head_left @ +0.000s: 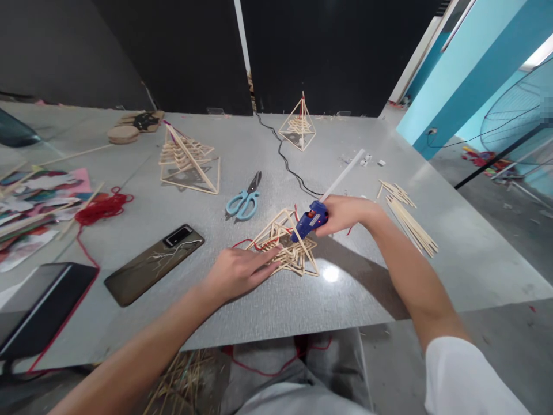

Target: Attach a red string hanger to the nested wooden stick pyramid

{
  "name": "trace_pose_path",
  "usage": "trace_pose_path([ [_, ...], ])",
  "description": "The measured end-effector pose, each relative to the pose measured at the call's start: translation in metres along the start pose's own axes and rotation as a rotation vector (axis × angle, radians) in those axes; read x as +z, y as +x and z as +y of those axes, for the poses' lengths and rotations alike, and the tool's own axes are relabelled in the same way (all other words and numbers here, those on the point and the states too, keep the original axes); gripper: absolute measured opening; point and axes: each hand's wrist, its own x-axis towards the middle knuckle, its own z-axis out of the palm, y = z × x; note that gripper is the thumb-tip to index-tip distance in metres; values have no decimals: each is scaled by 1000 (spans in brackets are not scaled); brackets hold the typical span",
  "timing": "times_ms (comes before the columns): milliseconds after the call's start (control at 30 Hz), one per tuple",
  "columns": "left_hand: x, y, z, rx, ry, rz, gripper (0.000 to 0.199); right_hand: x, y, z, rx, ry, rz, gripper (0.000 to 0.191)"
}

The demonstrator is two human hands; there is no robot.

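Observation:
A blue glue gun (311,220) with a long clear glue stick is gripped in my right hand (341,214). Its nozzle points down at a frame of thin wooden sticks (298,260) lying near the table's front edge. My left hand (242,271) rests at the left side of this frame, with fingertips on its sticks; whether it pinches one is hard to make out. Red yarn (261,246) runs among the sticks. Blue-handled scissors (244,203) lie just behind and to the left of the frame.
A phone (153,266), red yarn bundle (103,206) and paper scraps (38,199) lie left. Stick pyramids stand at back left (188,158) and back centre (300,127). Loose sticks (410,225) lie right. A black cable (287,161) crosses the table behind the glue gun.

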Motion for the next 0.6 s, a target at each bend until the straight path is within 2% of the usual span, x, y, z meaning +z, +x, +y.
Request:
trace_pose_path([
  [600,1,-1,-1,-4,-2,-12,25,-2,-2,-8,66,-54,-8,19],
])
